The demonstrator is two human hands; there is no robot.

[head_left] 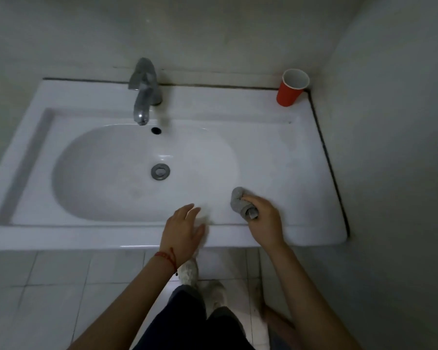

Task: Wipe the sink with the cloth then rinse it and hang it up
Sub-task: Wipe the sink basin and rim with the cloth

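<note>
Gripping a bunched grey cloth (pixel 243 203), the person's right hand (pixel 263 221) pressed it on the white sink (pixel 276 157) ledge, right of the basin. Their left hand (pixel 182 229), fingers spread and empty, rested on the front rim. A red cup (pixel 291 88) stood at the back corner.

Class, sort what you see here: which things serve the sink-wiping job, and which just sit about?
For the job: white ceramic sink; bunched grey cloth in the right hand; chrome metal tap; left hand.
Just lying about: red paper cup on the sink's back corner.
</note>
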